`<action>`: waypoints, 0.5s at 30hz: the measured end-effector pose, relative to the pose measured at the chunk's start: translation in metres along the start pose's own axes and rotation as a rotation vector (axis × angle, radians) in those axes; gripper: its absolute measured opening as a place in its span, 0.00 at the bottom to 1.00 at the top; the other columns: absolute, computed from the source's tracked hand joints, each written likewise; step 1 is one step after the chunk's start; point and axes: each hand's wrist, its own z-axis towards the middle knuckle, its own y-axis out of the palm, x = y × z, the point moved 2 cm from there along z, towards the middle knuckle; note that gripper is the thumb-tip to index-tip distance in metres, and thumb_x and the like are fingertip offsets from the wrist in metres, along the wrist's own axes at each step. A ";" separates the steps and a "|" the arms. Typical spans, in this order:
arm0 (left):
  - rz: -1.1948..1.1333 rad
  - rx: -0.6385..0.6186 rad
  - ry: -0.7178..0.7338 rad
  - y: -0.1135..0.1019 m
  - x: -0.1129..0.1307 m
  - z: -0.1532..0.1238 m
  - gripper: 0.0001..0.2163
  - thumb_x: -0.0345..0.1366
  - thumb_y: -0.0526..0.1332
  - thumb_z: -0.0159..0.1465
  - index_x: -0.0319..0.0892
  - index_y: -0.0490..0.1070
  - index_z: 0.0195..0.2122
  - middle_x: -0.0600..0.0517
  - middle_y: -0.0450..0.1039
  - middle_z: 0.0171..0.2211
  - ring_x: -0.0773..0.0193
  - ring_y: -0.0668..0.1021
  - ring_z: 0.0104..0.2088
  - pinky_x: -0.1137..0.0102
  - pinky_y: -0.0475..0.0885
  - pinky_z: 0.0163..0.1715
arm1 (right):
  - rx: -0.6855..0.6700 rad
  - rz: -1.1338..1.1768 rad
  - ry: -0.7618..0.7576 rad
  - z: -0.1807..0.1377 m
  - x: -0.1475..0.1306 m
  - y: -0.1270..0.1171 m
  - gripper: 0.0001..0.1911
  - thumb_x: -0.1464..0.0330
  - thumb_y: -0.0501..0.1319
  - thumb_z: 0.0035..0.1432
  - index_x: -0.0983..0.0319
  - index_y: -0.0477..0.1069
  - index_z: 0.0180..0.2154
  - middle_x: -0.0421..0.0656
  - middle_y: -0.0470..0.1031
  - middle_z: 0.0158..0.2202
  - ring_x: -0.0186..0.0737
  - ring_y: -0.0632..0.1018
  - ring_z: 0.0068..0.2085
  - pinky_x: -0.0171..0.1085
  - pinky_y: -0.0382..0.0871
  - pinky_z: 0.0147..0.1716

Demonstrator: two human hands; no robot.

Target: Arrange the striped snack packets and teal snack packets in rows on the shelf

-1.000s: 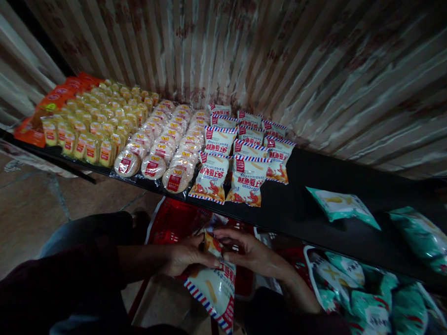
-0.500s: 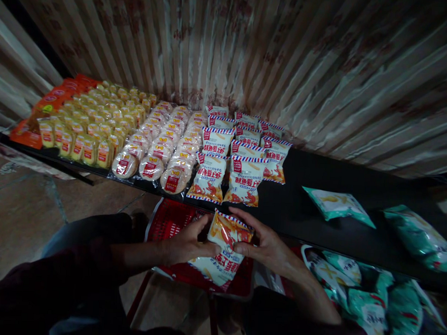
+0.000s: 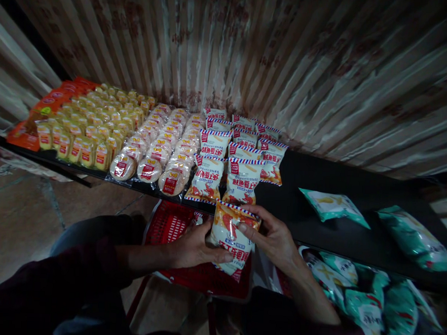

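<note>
Head view: puffy, glossy plastic snack packet (image 3: 231,234), white with red-blue striped edge and orange shrimp print, held just below front edge of matte black counter (image 3: 318,211), over red mesh basket (image 3: 189,279). Left hand (image 3: 192,245) curled round packet's left side; right hand (image 3: 275,239) pinches its upper right corner. Matching packets (image 3: 241,175) lie in rows on counter.

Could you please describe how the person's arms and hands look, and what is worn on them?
The left hand and the right hand are bare: no gloves, and no ring or watch shows. The left arm wears a long dark maroon sleeve that ends partway along the forearm. The right forearm is uncovered; any sleeve further up is lost in the dark.
</note>
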 end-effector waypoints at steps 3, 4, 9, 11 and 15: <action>-0.008 0.065 -0.025 0.000 0.002 -0.001 0.35 0.47 0.74 0.47 0.38 0.66 0.53 0.43 0.75 0.47 0.56 0.77 0.44 0.59 0.70 0.48 | 0.075 -0.010 0.013 -0.002 -0.002 -0.002 0.22 0.50 0.67 0.48 0.58 0.71 0.39 0.41 0.76 0.32 0.39 0.74 0.30 0.38 0.70 0.30; -0.022 0.079 -0.024 0.000 0.004 0.000 0.35 0.48 0.74 0.46 0.38 0.66 0.52 0.43 0.75 0.46 0.56 0.78 0.43 0.60 0.71 0.47 | 0.096 -0.019 0.015 -0.002 -0.003 -0.002 0.21 0.50 0.67 0.48 0.58 0.71 0.38 0.41 0.75 0.31 0.38 0.73 0.29 0.37 0.69 0.29; -0.019 0.054 -0.011 -0.002 0.011 0.001 0.35 0.48 0.75 0.45 0.39 0.67 0.50 0.45 0.75 0.45 0.59 0.78 0.42 0.63 0.71 0.45 | 0.142 -0.007 -0.008 -0.002 -0.006 -0.007 0.19 0.51 0.65 0.51 0.59 0.70 0.35 0.41 0.72 0.30 0.37 0.71 0.29 0.35 0.66 0.27; -0.002 0.039 -0.039 -0.005 0.014 0.001 0.33 0.47 0.74 0.45 0.39 0.68 0.50 0.46 0.76 0.44 0.59 0.78 0.42 0.63 0.71 0.44 | 0.073 0.027 0.003 -0.003 -0.004 -0.012 0.18 0.53 0.65 0.52 0.58 0.70 0.38 0.40 0.71 0.31 0.37 0.72 0.30 0.34 0.66 0.28; 0.160 -0.107 -0.102 -0.014 0.016 0.000 0.24 0.45 0.73 0.47 0.38 0.73 0.43 0.50 0.76 0.39 0.61 0.77 0.39 0.67 0.70 0.40 | -0.269 0.096 0.124 -0.011 0.000 -0.021 0.27 0.56 0.64 0.56 0.54 0.64 0.56 0.38 0.72 0.33 0.36 0.74 0.32 0.35 0.68 0.31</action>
